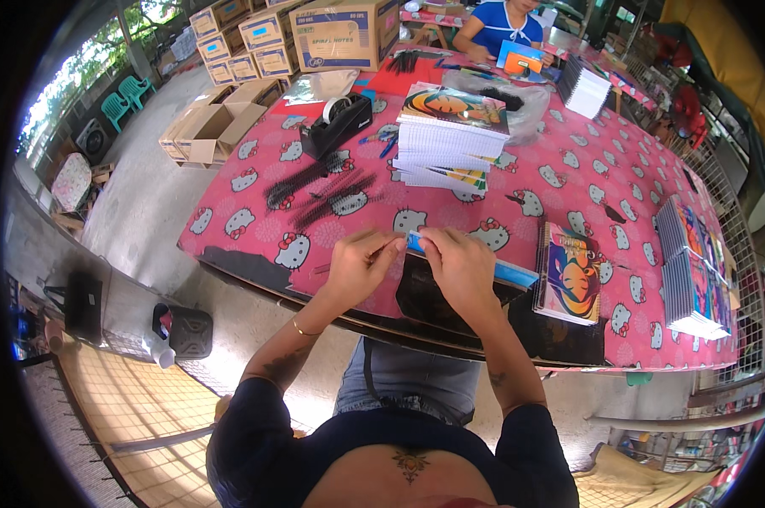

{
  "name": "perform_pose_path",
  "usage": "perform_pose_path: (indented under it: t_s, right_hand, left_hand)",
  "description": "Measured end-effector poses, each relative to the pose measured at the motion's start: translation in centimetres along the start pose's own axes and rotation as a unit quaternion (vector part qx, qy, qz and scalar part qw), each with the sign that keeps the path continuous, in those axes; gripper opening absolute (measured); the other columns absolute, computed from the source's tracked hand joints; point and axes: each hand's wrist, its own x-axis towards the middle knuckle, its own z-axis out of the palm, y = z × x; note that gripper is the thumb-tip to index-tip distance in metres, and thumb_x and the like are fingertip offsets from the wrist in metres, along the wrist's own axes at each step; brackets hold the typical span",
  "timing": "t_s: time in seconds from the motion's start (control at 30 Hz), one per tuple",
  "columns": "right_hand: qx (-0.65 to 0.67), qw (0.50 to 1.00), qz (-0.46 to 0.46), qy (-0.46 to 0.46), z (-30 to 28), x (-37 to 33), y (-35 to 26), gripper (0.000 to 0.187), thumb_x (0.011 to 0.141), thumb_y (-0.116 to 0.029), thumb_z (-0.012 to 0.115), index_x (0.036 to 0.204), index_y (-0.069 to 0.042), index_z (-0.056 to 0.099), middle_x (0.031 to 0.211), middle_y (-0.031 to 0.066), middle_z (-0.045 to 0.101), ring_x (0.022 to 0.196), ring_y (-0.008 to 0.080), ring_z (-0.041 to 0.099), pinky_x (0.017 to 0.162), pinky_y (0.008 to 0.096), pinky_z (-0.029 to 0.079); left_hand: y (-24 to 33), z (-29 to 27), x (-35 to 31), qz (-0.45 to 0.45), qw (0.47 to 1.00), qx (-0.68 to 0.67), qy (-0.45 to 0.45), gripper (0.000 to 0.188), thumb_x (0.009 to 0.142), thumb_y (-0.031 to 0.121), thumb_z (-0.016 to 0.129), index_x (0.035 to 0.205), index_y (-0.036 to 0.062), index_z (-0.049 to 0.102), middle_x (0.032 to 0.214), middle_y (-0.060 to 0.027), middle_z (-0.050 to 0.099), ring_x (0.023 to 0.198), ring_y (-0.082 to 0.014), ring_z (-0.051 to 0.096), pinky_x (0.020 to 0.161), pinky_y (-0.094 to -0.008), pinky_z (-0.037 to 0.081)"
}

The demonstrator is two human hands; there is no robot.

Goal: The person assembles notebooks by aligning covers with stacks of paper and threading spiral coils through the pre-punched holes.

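Close together at the near table edge, my left hand point(359, 264) and my right hand point(460, 269) meet at one end of a thin notebook point(515, 274) turned edge-on. Its blue edge shows between my fingertips and again past my right hand, which grips it. The fingers of my left hand are pinched at the notebook's end; what lies in them is too small to make out. A spiral notebook with a colourful cover point(571, 275) lies to the right. Beyond my hands are loose black spiral coils point(327, 188) and a tall stack of notebooks point(450, 140).
A black tape dispenser point(338, 125) stands behind the coils, with pens point(388, 144) beside it. More spiral notebooks are stacked at the right edge point(692, 279) and far right point(583, 87). Cardboard boxes point(344, 34) rise at the back. Across the table, a person in blue point(505, 25) handles a notebook.
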Motion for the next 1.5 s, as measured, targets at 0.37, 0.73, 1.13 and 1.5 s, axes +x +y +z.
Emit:
perform_pose_path:
  t_s: [0.37,0.73,1.13,1.5]
  right_hand:
    - [-0.007,0.999,-0.049,-0.001,-1.5,-0.1,0.0,0.014,0.087,-0.016,0.072,0.100,-0.011,0.071,0.083,0.0051,0.068,0.074,0.0272,0.068,0.070,0.0432,0.052]
    - [0.005,0.997,0.030,-0.068,-2.2,-0.4,0.9,0.018,0.088,-0.014,0.069,0.105,-0.010,0.072,0.083,0.0076,0.067,0.074,0.0303,0.067,0.069,0.0442,0.052]
    - [-0.039,0.993,0.028,-0.107,-4.8,-2.7,2.7,0.026,0.090,-0.014,0.067,0.116,-0.012,0.069,0.097,0.0091,0.072,0.085,0.0305,0.069,0.075,0.0440,0.050]
    - [0.035,0.991,0.033,-0.127,-5.4,-2.3,3.7,0.029,0.089,-0.013,0.068,0.118,-0.013,0.067,0.091,0.0114,0.072,0.082,0.0337,0.068,0.073,0.0462,0.050]
  left_hand:
    - [-0.2,-1.5,3.1,0.053,0.992,-0.052,-0.103,0.023,0.095,0.024,0.068,0.102,0.0021,0.068,0.085,-0.0131,0.063,0.067,-0.0290,0.061,0.059,-0.0364,0.047]
    - [-0.3,3.9,-1.6,0.170,0.921,0.346,-0.058,0.083,0.096,0.057,0.050,0.145,-0.0092,0.041,0.152,-0.0283,0.040,0.145,-0.0478,0.032,0.115,-0.0662,0.015]
    - [0.4,3.7,-0.2,0.149,0.899,0.410,-0.033,0.092,0.082,0.056,0.067,0.146,-0.0046,0.042,0.156,-0.0276,0.037,0.147,-0.0416,0.034,0.113,-0.0714,0.017]
    - [1.9,3.6,-0.8,0.219,0.875,0.346,-0.259,0.086,0.090,0.054,0.062,0.149,-0.0043,0.038,0.157,-0.0273,0.035,0.149,-0.0398,0.032,0.117,-0.0646,0.020]
